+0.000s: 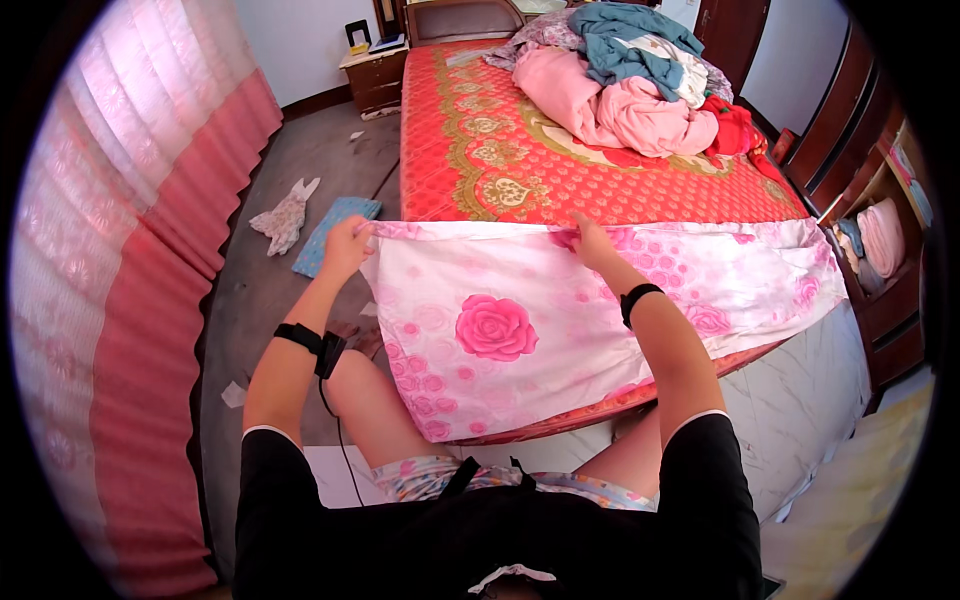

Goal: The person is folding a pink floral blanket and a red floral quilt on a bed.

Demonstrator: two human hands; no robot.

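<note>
A white sheet with pink roses [420, 300] lies across the near end of a bed, its upper edge running straight and its lower part hanging over the front. My left hand [349, 244] grips the sheet's upper left corner, just beyond the bed's left side. Near the middle of that same edge, my right hand [591, 241] is on the cloth; whether its fingers pinch the fabric cannot be told. Beyond the sheet, a red and gold patterned mattress [457, 165] shows. Pink bedding [570, 97] and a teal cloth [637, 45] are heaped at its far right.
On the floor at left lie a blue folded cloth [330, 232] and a small patterned garment [283, 221]. A long curtain [161, 277] hangs farther left. A nightstand [375, 79] stands by the headboard. Open wardrobe shelves [877, 247] are at right.
</note>
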